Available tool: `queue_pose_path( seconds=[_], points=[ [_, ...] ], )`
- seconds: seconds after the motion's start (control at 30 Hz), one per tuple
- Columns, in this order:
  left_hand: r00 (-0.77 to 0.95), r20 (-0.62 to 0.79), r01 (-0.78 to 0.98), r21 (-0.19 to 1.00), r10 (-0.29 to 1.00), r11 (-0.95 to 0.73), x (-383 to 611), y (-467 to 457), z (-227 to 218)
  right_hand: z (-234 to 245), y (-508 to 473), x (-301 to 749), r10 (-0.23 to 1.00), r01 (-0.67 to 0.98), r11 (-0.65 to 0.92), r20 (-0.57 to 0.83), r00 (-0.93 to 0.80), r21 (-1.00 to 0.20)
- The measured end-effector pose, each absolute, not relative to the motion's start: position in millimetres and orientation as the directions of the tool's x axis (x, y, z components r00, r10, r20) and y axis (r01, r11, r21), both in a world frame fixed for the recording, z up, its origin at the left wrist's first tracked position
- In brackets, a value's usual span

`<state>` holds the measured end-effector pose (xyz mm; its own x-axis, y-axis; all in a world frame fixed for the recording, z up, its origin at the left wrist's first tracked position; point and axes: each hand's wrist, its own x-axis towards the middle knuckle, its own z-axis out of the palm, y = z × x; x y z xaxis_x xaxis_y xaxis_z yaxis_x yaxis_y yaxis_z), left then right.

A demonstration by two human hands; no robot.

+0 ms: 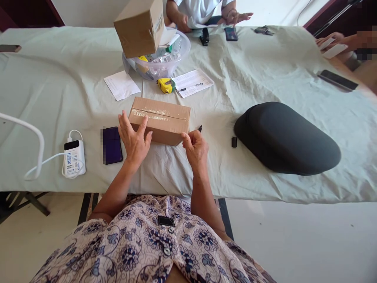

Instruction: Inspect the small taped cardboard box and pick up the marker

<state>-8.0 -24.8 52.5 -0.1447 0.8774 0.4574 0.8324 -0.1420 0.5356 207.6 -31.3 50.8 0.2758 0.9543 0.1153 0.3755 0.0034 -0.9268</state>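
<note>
At frame center, the left hand (134, 137) rests spread wide against the cardboard box (160, 120); the right hand (194, 146) pinches a black pen (199, 129).

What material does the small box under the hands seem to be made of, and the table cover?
The box looks like brown cardboard, matte, with folded flaps; a glossy clear tape strip glints along its top seam. The table cover seems thin pale green fabric, matte, since it wrinkles and drapes over the edge.

A makeshift packing room: cloth-covered table (59, 78), cardboard boxes (160, 120), paperwork (193, 81).
</note>
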Motion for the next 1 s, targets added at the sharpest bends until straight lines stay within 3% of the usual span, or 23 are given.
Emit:
queue_pose_path(
  seconds=[0.17,0.27,0.47,0.6,0.8,1.0],
  points=[
    [0.001,0.408,0.856,0.471,0.913,-0.212,9.9,-25.5,58.5,40.0,-24.0,205.1,0.943,0.287,0.052,0.142,0.302,-0.956],
    [-0.006,0.403,0.851,0.482,0.915,-0.207,15.0,-23.9,56.0,28.2,-20.8,206.7,0.942,0.246,0.095,0.167,0.291,-0.965],
    [-0.013,0.429,0.844,0.489,0.903,-0.22,6.1,-18.5,51.9,-0.6,-28.4,217.7,0.992,0.508,-0.028,0.037,0.117,-0.861],
    [-0.003,0.453,0.848,0.474,0.892,-0.238,1.2,-15.3,51.6,-13.5,-32.6,218.4,0.994,0.567,-0.034,0.031,0.105,-0.823],
    [-0.003,0.483,0.871,0.432,0.876,-0.235,-1.7,-14.3,46.9,-15.5,-34.0,216.3,0.992,0.565,0.0,0.072,0.105,-0.825],
    [-0.083,0.581,0.878,0.427,0.81,-0.216,-9.4,-20.5,44.4,-8.6,-36.6,214.1,0.975,0.463,0.073,0.161,0.153,-0.884]
  ],
)
